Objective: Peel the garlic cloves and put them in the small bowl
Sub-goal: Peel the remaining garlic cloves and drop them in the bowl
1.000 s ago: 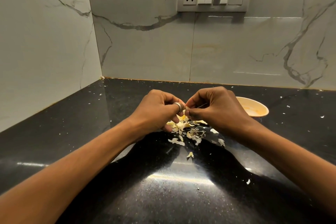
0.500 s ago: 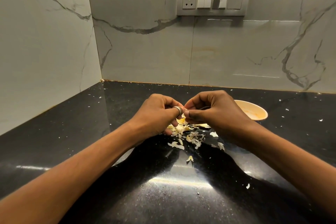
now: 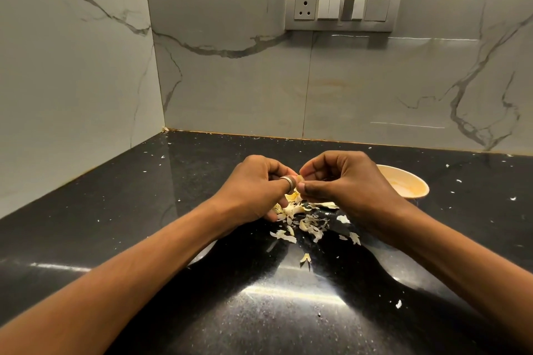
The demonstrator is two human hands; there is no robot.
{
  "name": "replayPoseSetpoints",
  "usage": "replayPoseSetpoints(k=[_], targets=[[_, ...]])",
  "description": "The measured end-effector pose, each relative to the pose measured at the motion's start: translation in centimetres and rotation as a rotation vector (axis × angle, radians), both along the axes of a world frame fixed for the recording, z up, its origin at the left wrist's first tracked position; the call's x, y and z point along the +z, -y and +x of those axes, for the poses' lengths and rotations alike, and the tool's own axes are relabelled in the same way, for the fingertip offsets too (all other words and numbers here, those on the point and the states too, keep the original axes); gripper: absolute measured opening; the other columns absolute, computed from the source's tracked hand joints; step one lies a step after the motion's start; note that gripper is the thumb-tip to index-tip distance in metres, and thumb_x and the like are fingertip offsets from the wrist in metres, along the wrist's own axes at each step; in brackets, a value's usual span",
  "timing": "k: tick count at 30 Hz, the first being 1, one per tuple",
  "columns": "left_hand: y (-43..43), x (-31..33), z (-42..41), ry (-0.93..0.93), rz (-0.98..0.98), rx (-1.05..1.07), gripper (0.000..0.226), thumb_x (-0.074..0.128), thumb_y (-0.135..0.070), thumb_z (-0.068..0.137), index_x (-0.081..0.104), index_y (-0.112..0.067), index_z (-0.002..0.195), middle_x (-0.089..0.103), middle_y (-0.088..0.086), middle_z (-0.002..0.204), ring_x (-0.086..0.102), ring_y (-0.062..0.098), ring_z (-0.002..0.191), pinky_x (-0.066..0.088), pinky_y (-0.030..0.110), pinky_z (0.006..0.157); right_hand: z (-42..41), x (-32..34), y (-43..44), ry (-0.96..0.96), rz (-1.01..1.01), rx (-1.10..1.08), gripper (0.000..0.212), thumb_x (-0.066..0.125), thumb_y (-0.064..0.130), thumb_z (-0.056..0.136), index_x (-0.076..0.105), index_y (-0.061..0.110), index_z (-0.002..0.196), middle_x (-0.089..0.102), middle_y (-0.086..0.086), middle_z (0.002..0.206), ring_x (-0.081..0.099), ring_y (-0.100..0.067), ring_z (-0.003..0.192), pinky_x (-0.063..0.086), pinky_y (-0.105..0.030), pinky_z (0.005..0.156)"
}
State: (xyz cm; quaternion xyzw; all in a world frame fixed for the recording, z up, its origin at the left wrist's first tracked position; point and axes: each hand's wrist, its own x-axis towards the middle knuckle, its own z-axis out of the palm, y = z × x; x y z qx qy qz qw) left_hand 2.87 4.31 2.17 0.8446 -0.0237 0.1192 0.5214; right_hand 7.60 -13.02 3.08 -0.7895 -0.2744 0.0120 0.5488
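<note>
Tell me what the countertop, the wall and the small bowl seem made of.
Countertop: polished black stone, perhaps granite; fine speckles, mirror-like glare. Wall: marble or marble-look tile; grey veins, straight vertical joints. Small bowl: cream, smooth; ceramic or plastic, unclear.

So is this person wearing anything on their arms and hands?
Very little. The left forearm and right forearm are bare, no sleeves in view, and neither the left hand nor the right hand is gloved. The one thing worn is a plain silver-coloured ring on a left-hand finger. No watch or bracelet shows.
</note>
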Motion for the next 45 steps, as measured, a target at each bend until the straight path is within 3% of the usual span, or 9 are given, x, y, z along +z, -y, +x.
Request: replayPoseSetpoints(k=[8,15,24,28,36,41,45], targets=[[0.21,-0.34,0.18,0.01,0.023,-0.003,0.007,0.064,-0.015,0.097,0.071,-0.016,0.095,0.07,0.005,0.081,0.067,0.007,0.067,0.055,0.027,0.052,-0.02,-0.37,-0.16,0.15,-0.092,-0.056,0.018,0.085,0.008,0.077,0.076,0.012,0.092,0.077,-0.003,0.079,0.075,-0.015,0.073,0.063,-0.037,0.076],[0.27,-0.32,0.16,-0.017,0.024,0.012,0.011,0.063,-0.014,0.096,0.071,-0.017,0.089,0.07,0.007,0.083,0.066,0.007,0.067,0.054,0.024,0.051,-0.24,-0.5,-0.32,0.273,-0.157,-0.075,0.017,0.086,0.012,0.077,0.078,0.013,0.091,0.075,0.002,0.077,0.073,-0.007,0.07,0.061,-0.025,0.069],[0.22,-0.4,0.25,-0.009,0.035,0.021,0.011,0.063,-0.014,0.097,0.072,-0.017,0.09,0.07,0.004,0.083,0.066,0.007,0.066,0.055,0.025,0.051,-0.39,-0.58,-0.39,0.271,-0.132,-0.1,0.017,0.086,0.01,0.076,0.077,0.013,0.091,0.075,0.002,0.078,0.072,-0.008,0.07,0.061,-0.024,0.068],[0.27,-0.37,0.2,-0.001,0.041,0.02,0.014,0.062,-0.013,0.097,0.071,-0.018,0.087,0.068,0.004,0.079,0.065,0.005,0.063,0.054,0.025,0.05,-0.52,-0.59,-0.41,0.241,-0.117,-0.091,0.017,0.086,0.009,0.075,0.077,0.014,0.089,0.075,0.002,0.076,0.072,-0.006,0.069,0.058,-0.02,0.066],[0.17,-0.03,0.01,0.01,0.038,0.003,0.01,0.06,-0.015,0.098,0.069,-0.013,0.097,0.065,0.002,0.076,0.065,0.004,0.061,0.055,0.026,0.051,-0.28,-0.33,-0.13,-0.039,0.083,0.024,0.015,0.079,-0.002,0.08,0.075,0.005,0.092,0.076,-0.012,0.082,0.076,-0.03,0.082,0.062,-0.041,0.081],[0.22,-0.02,-0.01,0.007,0.011,-0.012,0.009,0.062,-0.019,0.097,0.068,-0.013,0.097,0.066,0.004,0.079,0.067,0.008,0.069,0.057,0.029,0.054,-0.56,0.02,-0.22,-0.19,0.17,0.056,0.012,0.072,-0.007,0.084,0.072,-0.002,0.095,0.074,-0.023,0.089,0.074,-0.035,0.086,0.063,-0.04,0.083],[0.23,-0.06,0.09,-0.011,0.006,-0.008,0.012,0.06,-0.022,0.098,0.067,-0.013,0.096,0.067,0.008,0.081,0.068,0.014,0.072,0.057,0.03,0.055,-0.31,0.2,-0.23,-0.261,0.236,0.057,0.013,0.069,-0.011,0.084,0.07,-0.003,0.095,0.073,-0.02,0.086,0.074,-0.028,0.081,0.063,-0.033,0.076]])
